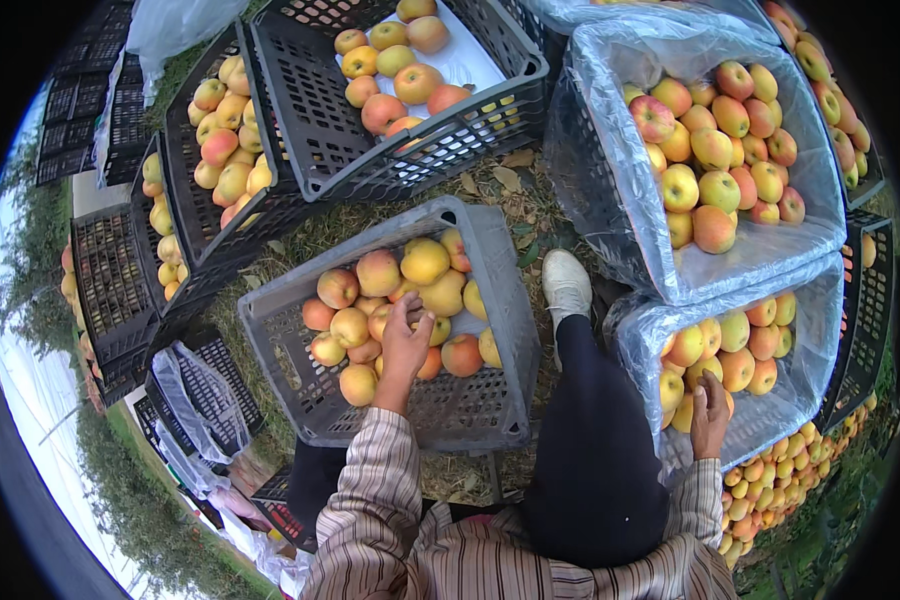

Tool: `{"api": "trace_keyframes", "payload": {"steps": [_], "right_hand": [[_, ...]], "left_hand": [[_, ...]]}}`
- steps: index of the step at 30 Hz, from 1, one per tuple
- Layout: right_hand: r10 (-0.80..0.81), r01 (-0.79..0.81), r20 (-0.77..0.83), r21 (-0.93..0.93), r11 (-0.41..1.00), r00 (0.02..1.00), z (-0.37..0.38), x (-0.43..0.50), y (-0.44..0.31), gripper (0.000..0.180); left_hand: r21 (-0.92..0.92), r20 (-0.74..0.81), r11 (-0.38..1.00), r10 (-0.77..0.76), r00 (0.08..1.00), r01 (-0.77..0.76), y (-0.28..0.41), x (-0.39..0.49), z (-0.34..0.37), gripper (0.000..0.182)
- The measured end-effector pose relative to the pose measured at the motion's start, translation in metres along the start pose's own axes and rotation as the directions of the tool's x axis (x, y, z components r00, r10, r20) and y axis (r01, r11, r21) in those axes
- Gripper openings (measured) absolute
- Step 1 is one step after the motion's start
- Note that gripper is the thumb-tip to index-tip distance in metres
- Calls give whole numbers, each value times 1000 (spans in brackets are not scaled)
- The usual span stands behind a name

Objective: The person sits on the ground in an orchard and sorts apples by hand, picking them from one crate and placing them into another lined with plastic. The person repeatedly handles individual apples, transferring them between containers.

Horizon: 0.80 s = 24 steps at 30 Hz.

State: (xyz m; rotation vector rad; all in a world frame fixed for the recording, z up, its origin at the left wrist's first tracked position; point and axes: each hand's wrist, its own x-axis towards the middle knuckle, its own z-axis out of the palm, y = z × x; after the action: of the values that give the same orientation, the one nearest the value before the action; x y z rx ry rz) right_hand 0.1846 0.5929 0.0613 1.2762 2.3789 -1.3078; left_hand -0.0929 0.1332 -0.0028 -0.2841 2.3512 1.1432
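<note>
My left hand [407, 337] reaches into a grey plastic crate [525, 337] in front of me, its fingers curled over the apples [349, 328]; whether it grips one is hard to tell. At the right, my right hand [710, 416] is at the near side of a crate lined with clear plastic film [802, 382]. Its fingertips are by a yellow apple [703, 370], and whether they hold it cannot be made out. Yellow and red apples [736, 369] lie in that lined crate. Beyond it stands a larger lined crate [765, 259] with many apples [718, 190].
A black crate [307, 112] with apples on a pale liner stands ahead, with more apple crates [259, 225] to its left. Empty crates with film [202, 397] are at the left. A heap of apples [776, 472] lies at the lower right. My shoe [568, 283] rests between crates.
</note>
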Motion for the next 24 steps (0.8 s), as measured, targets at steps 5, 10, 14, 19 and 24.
{"api": "trace_keyframes", "payload": {"steps": [5, 10, 14, 19, 24], "right_hand": [[-126, 121, -54, -88, 989, 991, 6, 8, -34, 32], [-213, 206, -14, -199, 958, 977, 11, 10, -59, 31], [-192, 186, -32, -144, 972, 981, 10, 10, -47, 31], [-206, 210, -107, 36, 977, 973, 13, 17, -49, 28], [-222, 230, -71, 142, 963, 973, 19, 16, -85, 28]], "left_hand": [[483, -162, 850, 324, 932, -211, 18, 40, 10, 77], [652, -47, 750, 183, 982, -109, 25, 71, 18, 81], [440, -131, 854, 366, 921, -277, 26, 55, 14, 81], [-517, -137, 835, 138, 981, -189, 36, 0, -3, 72], [-963, 266, 63, 96, 959, 261, 46, -34, -24, 64]]}}
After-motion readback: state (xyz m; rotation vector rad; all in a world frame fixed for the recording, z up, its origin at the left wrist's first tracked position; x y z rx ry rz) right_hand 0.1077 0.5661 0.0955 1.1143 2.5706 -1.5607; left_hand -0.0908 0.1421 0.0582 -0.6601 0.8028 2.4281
